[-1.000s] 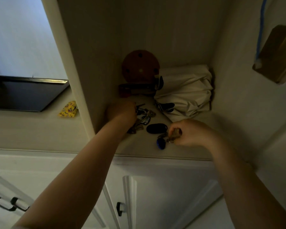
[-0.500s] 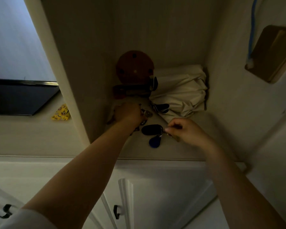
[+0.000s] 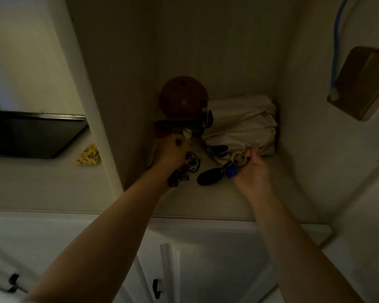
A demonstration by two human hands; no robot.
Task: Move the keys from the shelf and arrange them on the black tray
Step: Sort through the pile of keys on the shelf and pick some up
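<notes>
Keys (image 3: 232, 167) on ring with blue tag, pinched in right hand (image 3: 253, 169) fingers just above shelf (image 3: 206, 202); second bunch (image 3: 189, 167) under left hand (image 3: 172, 153), fingers closed on white-tipped piece; black tray (image 3: 31, 136) well left.

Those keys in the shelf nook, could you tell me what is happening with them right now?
A person is reaching into the shelf nook with both bare hands. The right hand pinches a key ring that carries a blue tag and a black fob. The left hand is closed over another bunch of keys and holds a small pale piece at its fingertips. The black tray sits on the counter to the left, with no keys visible on it.
</notes>
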